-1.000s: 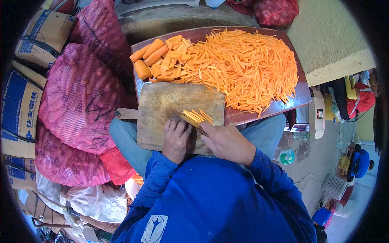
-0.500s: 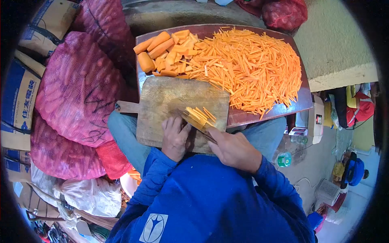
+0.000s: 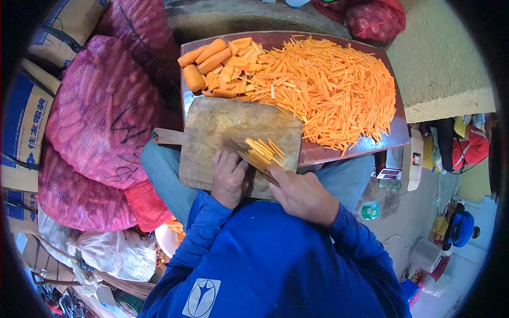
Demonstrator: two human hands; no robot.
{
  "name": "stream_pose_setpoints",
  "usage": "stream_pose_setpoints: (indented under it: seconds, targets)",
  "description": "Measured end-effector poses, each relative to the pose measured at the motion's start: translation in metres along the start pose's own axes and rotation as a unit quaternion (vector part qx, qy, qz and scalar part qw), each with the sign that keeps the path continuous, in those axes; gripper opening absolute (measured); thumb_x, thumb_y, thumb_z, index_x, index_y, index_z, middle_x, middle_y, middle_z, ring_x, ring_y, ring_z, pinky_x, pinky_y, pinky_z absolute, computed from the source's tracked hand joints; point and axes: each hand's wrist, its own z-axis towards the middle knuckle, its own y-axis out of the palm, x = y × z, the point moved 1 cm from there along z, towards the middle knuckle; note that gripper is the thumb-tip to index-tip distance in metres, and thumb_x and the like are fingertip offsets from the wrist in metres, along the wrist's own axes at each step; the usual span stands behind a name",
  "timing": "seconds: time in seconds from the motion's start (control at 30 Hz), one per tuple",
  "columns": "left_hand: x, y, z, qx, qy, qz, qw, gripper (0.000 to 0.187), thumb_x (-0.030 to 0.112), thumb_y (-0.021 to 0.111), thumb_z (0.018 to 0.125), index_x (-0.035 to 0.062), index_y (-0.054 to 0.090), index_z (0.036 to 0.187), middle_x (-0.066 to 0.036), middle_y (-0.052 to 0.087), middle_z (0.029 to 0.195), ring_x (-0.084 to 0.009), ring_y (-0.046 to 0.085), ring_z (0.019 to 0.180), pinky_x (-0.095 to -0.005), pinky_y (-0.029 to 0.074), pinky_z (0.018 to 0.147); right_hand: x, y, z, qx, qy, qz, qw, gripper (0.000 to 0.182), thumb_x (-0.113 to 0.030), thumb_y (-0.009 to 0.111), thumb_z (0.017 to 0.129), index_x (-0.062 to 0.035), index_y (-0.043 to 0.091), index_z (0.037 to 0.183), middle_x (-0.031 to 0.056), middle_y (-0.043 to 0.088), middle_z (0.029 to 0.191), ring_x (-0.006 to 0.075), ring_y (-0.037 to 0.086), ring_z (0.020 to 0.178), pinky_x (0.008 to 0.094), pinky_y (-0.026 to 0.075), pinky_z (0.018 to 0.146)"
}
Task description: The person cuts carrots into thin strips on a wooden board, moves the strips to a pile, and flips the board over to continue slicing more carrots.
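Observation:
My right hand point(image 3: 306, 197) is wrapped round the handle of a knife point(image 3: 245, 155), whose blade slants up and left over the wooden cutting board point(image 3: 209, 124) and is blurred. Close by the blade's near side, my left hand point(image 3: 229, 180) presses on the board with curled fingers; whatever lies under them is hidden. Several thin carrot sticks point(image 3: 268, 150) lie along the blade's far side. Beyond the board spreads a big heap of carrot strips point(image 3: 339, 90), with carrot slices point(image 3: 233, 71) and thick carrot pieces point(image 3: 213, 55) at its left.
The board overlaps the near edge of a dark red tabletop point(image 3: 313, 157) above my legs. Full pink mesh sacks point(image 3: 101, 116) crowd the left side, by cardboard boxes point(image 3: 32, 122). A green-labelled container point(image 3: 370, 210) stands on the floor at right.
The knife blade has shifted slightly and looks more blurred. Both hands stay in nearly the same place on the board. The whole view has moved a little.

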Motion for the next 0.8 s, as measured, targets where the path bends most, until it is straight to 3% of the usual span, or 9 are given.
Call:
stream_pose_setpoints:
  seconds: [0.27, 0.37, 0.67, 0.73, 0.8]
  targets:
    - [0.003, -0.007, 0.002, -0.017, -0.007, 0.044, 0.999, 0.044, 0.002, 0.078, 0.066, 0.005, 0.073, 0.11, -0.013, 0.062, 0.102, -0.0364, 0.06, 0.101, -0.0495, 0.043, 0.096, 0.0, -0.008, 0.001, 0.007, -0.035, 0.005, 0.999, 0.036, -0.023, 0.064, 0.105, -0.0026, 0.05, 0.132, 0.027, 0.073, 0.096, 0.049, 0.072, 0.09, 0.0585, 0.055, 0.072]
    - [0.0, -0.003, -0.002, -0.017, -0.005, 0.036, 0.999, 0.049, 0.002, 0.078, 0.064, 0.0039, 0.073, 0.112, -0.014, 0.062, 0.103, -0.0364, 0.061, 0.1, -0.0501, 0.043, 0.096, -0.003, -0.006, -0.001, -0.023, 0.02, -0.004, 1.0, 0.034, -0.022, 0.063, 0.105, -0.0035, 0.05, 0.131, 0.0266, 0.073, 0.096, 0.0501, 0.071, 0.09, 0.0587, 0.055, 0.073]
    - [-0.006, 0.001, -0.007, 0.007, -0.004, 0.021, 1.0, 0.044, 0.003, 0.077, 0.067, 0.0012, 0.072, 0.11, -0.016, 0.066, 0.108, -0.0366, 0.063, 0.104, -0.0506, 0.043, 0.099, -0.001, -0.006, 0.004, 0.015, -0.03, 0.016, 0.999, 0.03, -0.021, 0.063, 0.105, -0.0034, 0.052, 0.127, 0.0272, 0.072, 0.093, 0.0502, 0.07, 0.087, 0.0596, 0.054, 0.071]
    - [-0.004, -0.002, -0.007, -0.005, -0.011, 0.027, 1.0, 0.044, 0.004, 0.077, 0.067, 0.0008, 0.072, 0.111, -0.016, 0.066, 0.109, -0.0367, 0.063, 0.104, -0.051, 0.043, 0.099, -0.004, -0.004, 0.003, 0.01, -0.009, -0.004, 1.0, 0.026, -0.023, 0.061, 0.107, -0.0025, 0.05, 0.117, 0.0262, 0.072, 0.086, 0.0499, 0.071, 0.082, 0.0615, 0.054, 0.069]
    - [-0.003, -0.002, -0.005, -0.018, -0.008, 0.028, 0.999, 0.045, 0.004, 0.077, 0.067, 0.0004, 0.071, 0.112, -0.016, 0.065, 0.109, -0.0369, 0.063, 0.104, -0.0513, 0.043, 0.1, -0.002, 0.005, 0.015, 0.02, -0.03, -0.005, 0.999, 0.028, -0.023, 0.062, 0.106, -0.0025, 0.051, 0.123, 0.0271, 0.072, 0.09, 0.0503, 0.071, 0.084, 0.0606, 0.054, 0.07]
